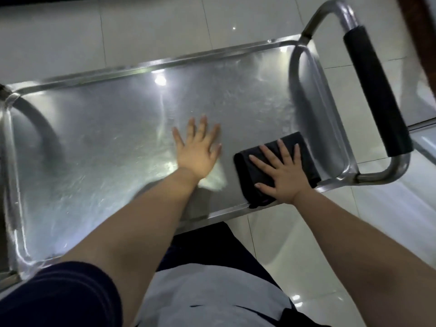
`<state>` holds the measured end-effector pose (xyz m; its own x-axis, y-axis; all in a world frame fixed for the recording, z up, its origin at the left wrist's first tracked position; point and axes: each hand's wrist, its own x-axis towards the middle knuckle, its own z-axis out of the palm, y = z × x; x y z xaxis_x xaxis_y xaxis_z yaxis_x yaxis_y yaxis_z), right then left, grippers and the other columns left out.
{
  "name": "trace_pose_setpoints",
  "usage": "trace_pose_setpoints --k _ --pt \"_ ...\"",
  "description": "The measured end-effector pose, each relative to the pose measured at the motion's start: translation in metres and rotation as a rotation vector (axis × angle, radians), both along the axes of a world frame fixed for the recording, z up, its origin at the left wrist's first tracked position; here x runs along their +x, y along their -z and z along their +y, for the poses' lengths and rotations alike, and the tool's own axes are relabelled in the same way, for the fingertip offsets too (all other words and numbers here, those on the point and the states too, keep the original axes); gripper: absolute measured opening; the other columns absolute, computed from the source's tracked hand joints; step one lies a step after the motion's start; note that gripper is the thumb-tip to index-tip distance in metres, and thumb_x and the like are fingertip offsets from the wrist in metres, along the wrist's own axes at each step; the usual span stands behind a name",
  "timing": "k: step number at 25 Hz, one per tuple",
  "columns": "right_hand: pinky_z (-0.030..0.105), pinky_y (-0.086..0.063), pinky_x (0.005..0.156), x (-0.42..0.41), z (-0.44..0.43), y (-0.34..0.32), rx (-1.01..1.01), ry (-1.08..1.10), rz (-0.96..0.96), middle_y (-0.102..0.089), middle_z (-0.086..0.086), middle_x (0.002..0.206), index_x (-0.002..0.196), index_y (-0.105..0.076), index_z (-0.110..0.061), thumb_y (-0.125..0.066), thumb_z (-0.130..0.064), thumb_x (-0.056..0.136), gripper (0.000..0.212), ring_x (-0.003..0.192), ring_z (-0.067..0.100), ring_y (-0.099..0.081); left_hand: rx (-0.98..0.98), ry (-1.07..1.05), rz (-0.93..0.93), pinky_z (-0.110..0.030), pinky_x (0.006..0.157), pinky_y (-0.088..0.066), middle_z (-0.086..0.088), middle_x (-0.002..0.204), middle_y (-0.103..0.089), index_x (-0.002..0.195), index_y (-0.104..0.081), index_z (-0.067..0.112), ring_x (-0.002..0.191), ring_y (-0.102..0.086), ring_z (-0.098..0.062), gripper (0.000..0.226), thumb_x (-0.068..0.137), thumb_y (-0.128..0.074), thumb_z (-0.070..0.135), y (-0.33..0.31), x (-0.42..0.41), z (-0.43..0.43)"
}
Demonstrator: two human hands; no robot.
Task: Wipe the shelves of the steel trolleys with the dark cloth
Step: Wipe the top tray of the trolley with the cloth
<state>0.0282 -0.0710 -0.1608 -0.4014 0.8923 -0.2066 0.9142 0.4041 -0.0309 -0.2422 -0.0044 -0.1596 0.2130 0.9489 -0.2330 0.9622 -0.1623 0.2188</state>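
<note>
Pale, glossy floor tiles [153,27] are covering the whole ground in view, with thin dark grout lines [102,27] running between them. The polished surface is mirroring light as a small bright spot [233,27] near the top and a second glint [296,297] toward the bottom right. A dark brown edge [418,24] is cutting across the upper right corner

The flat steel trolley shelf [106,142] lies open across the left and middle of the frame, bounded by its low raised rim [165,62]. At centre the left hand [198,149] rests flat. Just right of it, the right hand [280,171] presses the folded dark cloth [304,147], and a narrow bare strip shows between them. At the right end a curved steel tube hoop [293,64] and the black foam-wrapped handle bar [375,90] block the way. Another bent steel tube [11,102] stands at the left edge.
</note>
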Motion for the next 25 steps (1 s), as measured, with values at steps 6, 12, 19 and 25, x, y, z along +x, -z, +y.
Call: trace_pose_setpoints --k 6,12,19,25 --pt "0.071 0.015 0.107 -0.048 -0.025 0.006 -0.010 0.465 0.043 0.006 -0.005 0.163 0.150 -0.003 -0.055 -0.018 -0.078 0.087 0.068 0.145 0.049 0.007 -0.003 0.017 0.066 -0.070 0.109 0.012 0.006 0.164 0.007 0.153 0.000 0.046 0.150 0.012 -0.025 0.058 0.096 -0.008 0.056 0.020 0.058 0.022" --pt "0.070 0.007 0.110 0.078 0.001 0.004 -0.058 0.542 -0.042 0.011 -0.014 0.163 0.143 0.014 -0.061 -0.008 -0.082 0.082 0.068 0.146 0.039 0.018 0.095 0.008 0.013 -0.063 0.110 0.016 0.008 0.164 -0.006 0.152 -0.010 0.048 0.151 0.000 -0.024 0.056 0.097 -0.013 0.057 0.026 0.056 0.021" --pt "0.073 0.010 0.107 0.068 0.033 0.000 -0.107 0.478 -0.069 0.007 -0.005 0.164 0.147 0.012 -0.054 -0.003 -0.077 0.087 0.066 0.144 0.047 0.016 0.147 0.026 0.031 -0.070 0.111 0.003 0.003 0.163 -0.014 0.153 -0.017 0.043 0.150 -0.009 -0.030 0.055 0.099 -0.021 0.053 0.023 0.058 0.020" --pt "0.073 0.015 0.104 0.022 0.245 0.009 -0.065 0.494 0.028 0.006 -0.007 0.164 0.147 0.006 -0.055 -0.005 -0.079 0.082 0.070 0.144 0.047 0.017 0.119 0.017 0.054 -0.068 0.111 0.006 0.004 0.164 -0.007 0.154 -0.007 0.044 0.151 -0.002 -0.027 0.057 0.099 -0.018 0.055 0.026 0.058 0.027"
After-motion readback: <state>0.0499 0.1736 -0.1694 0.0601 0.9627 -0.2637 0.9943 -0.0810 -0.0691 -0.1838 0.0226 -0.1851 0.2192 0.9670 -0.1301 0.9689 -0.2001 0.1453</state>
